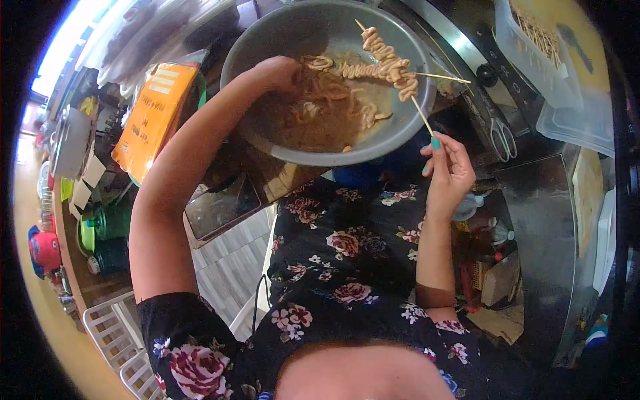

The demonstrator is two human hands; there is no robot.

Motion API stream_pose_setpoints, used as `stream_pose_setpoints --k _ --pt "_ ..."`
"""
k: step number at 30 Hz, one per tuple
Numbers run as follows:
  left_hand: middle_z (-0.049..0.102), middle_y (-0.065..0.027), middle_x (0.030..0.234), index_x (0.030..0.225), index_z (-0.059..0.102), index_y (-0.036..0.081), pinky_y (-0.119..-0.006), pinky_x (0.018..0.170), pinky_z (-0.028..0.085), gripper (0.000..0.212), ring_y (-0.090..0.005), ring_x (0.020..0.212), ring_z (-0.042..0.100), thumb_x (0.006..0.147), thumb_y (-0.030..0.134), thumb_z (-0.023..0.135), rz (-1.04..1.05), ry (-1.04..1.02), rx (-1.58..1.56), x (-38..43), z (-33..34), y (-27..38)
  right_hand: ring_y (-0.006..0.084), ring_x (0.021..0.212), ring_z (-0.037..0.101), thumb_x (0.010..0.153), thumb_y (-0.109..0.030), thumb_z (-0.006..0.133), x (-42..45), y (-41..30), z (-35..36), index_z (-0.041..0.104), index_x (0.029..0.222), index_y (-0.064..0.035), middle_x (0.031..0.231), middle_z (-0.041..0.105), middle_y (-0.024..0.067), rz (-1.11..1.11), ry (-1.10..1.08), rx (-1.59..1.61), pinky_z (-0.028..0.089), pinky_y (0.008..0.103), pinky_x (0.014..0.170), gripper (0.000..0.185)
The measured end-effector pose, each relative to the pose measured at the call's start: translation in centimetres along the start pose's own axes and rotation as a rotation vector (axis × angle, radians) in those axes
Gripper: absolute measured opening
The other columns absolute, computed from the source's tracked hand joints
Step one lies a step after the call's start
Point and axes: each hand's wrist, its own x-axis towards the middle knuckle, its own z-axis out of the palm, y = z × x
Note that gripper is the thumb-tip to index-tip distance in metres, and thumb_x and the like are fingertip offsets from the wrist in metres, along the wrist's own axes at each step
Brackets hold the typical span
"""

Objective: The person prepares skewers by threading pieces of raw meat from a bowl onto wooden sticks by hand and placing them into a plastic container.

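My right hand (450,172) pinches the bare lower end of a bamboo skewer (422,116) between thumb and fingers. Folded strips of pale meat, perhaps intestine (385,57), are threaded along its upper part, above the right side of a large grey basin (320,159). Another loaded skewer (442,76) lies behind it across the basin, its bare end past the rim. My left hand (281,75) reaches into the basin's left part; its fingertips are hidden, so its grip does not show. Loose strips (330,92) lie in brownish liquid beside it.
An orange printed packet (155,115) stands left of the basin. At right are scissors (501,140), a clear plastic container (542,65) holding many bamboo sticks, and a translucent lid (575,122). A white plastic chair (112,330) stands at lower left.
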Motion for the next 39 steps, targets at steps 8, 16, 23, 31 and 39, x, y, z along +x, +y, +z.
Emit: stream_pose_setpoints --k 8,16,23,31,39 --pt "0.059 -0.0135 0.077 0.082 0.056 0.003 -0.033 0.067 0.044 0.029 -0.0240 0.070 0.057 0.062 0.023 0.063 0.030 0.052 -0.118 0.0 -1.1 1.7 0.0030 0.045 0.042 0.079 -0.004 0.052 0.1 -0.1 -0.1 0.057 0.087 0.0011 0.066 0.056 0.0057 0.029 0.004 0.015 0.033 0.0157 0.040 0.010" --pt "0.055 -0.0028 0.093 0.100 0.053 0.001 -0.021 0.073 0.043 0.028 -0.0094 0.080 0.052 0.082 0.022 0.049 0.091 0.403 -1.258 -2.0 -6.0 5.5 0.0032 0.045 0.042 0.079 -0.004 0.052 0.0 0.0 -0.4 0.057 0.087 0.0012 0.067 0.057 0.0055 0.045 -0.026 0.011 0.034 0.0158 0.040 0.011" --pt "0.053 -0.0063 0.098 0.105 0.049 -0.002 -0.024 0.080 0.043 0.030 -0.0111 0.087 0.051 0.084 0.019 0.046 0.110 0.488 -1.637 -2.5 -6.6 7.6 0.0030 0.045 0.042 0.079 -0.006 0.052 -0.1 -0.3 -0.2 0.057 0.087 0.0005 0.066 0.057 0.0053 0.053 -0.050 0.020 0.034 0.0157 0.040 0.011" --pt "0.054 -0.0068 0.093 0.103 0.051 -0.003 -0.023 0.079 0.045 0.027 -0.0119 0.085 0.053 0.081 0.014 0.050 0.114 0.602 -1.659 -2.8 -6.5 9.0 0.0032 0.043 0.042 0.079 -0.008 0.053 -0.1 -0.3 -0.4 0.057 0.086 0.0005 0.066 0.057 0.0057 0.035 -0.044 0.035 0.032 0.0159 0.039 0.011" --pt "0.057 -0.0071 0.091 0.099 0.054 -0.002 -0.021 0.072 0.046 0.024 -0.0103 0.082 0.054 0.078 0.009 0.055 0.075 0.690 -1.517 -3.3 -6.5 9.6 0.0034 0.042 0.041 0.079 -0.008 0.054 -0.2 -0.3 -0.2 0.056 0.086 0.0005 0.065 0.057 0.0061 0.068 -0.046 0.040 0.032 0.0159 0.038 0.012"
